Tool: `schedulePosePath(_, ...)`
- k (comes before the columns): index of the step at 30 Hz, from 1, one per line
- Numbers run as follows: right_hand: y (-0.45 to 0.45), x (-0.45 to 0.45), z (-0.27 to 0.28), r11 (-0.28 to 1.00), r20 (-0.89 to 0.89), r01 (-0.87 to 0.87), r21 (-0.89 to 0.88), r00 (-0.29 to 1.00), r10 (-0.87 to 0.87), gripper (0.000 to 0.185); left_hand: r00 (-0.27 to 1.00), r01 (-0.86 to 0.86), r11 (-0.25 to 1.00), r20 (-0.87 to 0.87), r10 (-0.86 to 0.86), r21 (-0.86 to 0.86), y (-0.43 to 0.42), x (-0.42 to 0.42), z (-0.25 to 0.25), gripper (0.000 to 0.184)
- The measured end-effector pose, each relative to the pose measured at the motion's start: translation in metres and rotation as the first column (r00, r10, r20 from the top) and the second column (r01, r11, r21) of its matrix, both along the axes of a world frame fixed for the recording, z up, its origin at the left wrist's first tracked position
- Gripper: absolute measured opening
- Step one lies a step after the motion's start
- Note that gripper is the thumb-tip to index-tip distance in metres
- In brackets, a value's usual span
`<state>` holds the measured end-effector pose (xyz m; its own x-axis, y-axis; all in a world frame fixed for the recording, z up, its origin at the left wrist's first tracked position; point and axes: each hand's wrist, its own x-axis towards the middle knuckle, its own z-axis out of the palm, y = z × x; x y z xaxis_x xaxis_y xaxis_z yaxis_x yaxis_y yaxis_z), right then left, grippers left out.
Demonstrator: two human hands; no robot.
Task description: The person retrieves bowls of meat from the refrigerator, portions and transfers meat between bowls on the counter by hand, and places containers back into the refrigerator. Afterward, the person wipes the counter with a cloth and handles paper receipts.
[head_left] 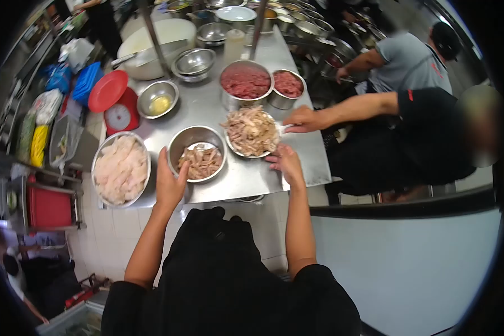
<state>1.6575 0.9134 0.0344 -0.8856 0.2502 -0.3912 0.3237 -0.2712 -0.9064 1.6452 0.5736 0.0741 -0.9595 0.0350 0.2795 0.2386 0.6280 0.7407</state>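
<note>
1. Left hand (172,179): fingers spread against the deep pot (194,134), lower centre; firm hold, can't tell.
2. Right hand (287,163): half-open at the heaped bowl (234,149), centre; contact unclear.
3. Risk: overfilled bowl, co-worker's hand (305,119) also at it; uncoordinated tilt could spill strips (250,130).
4. Red scale (121,112), left: dial unreadable. No legible brands.
</note>
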Motion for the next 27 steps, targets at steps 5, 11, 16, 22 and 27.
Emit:
schedulePosePath(5, 0.006, -0.025, 0.002, 1.0, 0.081, -0.018, 0.02, 0.997, 0.016, 0.018, 0.997, 0.058, 0.997, -0.047, -0.06, -0.048, -0.008, -0.007, 0.007, 0.079)
schedulePosePath(11, -0.017, -0.027, -0.008, 0.995, 0.055, 0.012, -0.102, 0.998, -0.006, 0.017, 0.974, 0.215, 0.965, -0.044, -0.224, -0.154, -0.003, -0.025, 0.015, 0.095)
schedulePosePath(16, -0.035, -0.005, -0.009, 0.98, -0.023, 0.19, -0.059, 0.981, -0.191, 0.017, 0.928, 0.365, 0.931, 0.078, -0.365, 0.011, -0.01, -0.042, 0.02, 0.113)
schedulePosePath(22, -0.025, 0.024, 0.024, 0.956, -0.183, 0.286, 0.071, 0.945, -0.269, 0.016, 0.918, 0.386, 0.913, -0.039, -0.394, -0.129, -0.009, -0.044, 0.017, 0.128)
schedulePosePath(27, -0.029, 0.011, 0.071, 0.944, -0.285, 0.304, 0.127, 0.923, -0.258, 0.019, 0.934, 0.331, 0.934, -0.091, -0.345, -0.135, 0.0, -0.039, 0.019, 0.134)
